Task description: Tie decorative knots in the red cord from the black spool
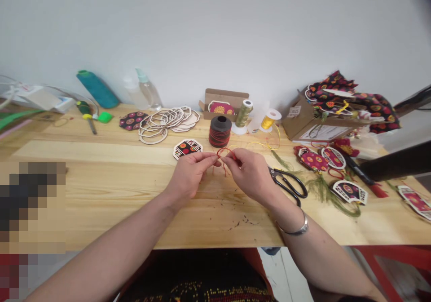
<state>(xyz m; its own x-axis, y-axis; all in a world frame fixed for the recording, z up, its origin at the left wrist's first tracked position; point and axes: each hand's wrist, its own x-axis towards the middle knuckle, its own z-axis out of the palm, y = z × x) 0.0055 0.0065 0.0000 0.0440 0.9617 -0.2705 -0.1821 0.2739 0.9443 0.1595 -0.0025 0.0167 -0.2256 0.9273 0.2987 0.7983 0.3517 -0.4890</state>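
One left hand [189,171] and one right hand [252,172] are pinching a red cord [225,148], a thread spool [220,135] standing at twelve o'clock.

Cardboard box [291,127], R side: small white label [294,111] carries a bold no., appears to read "13025", 1st char. uncertain due to blur. Larger white label [319,132], front face of same box: printed lines visible, text illegible at this res. White container [253,124], rear ctr., bears small coloured print, approx. red/blue, likewise illegible.
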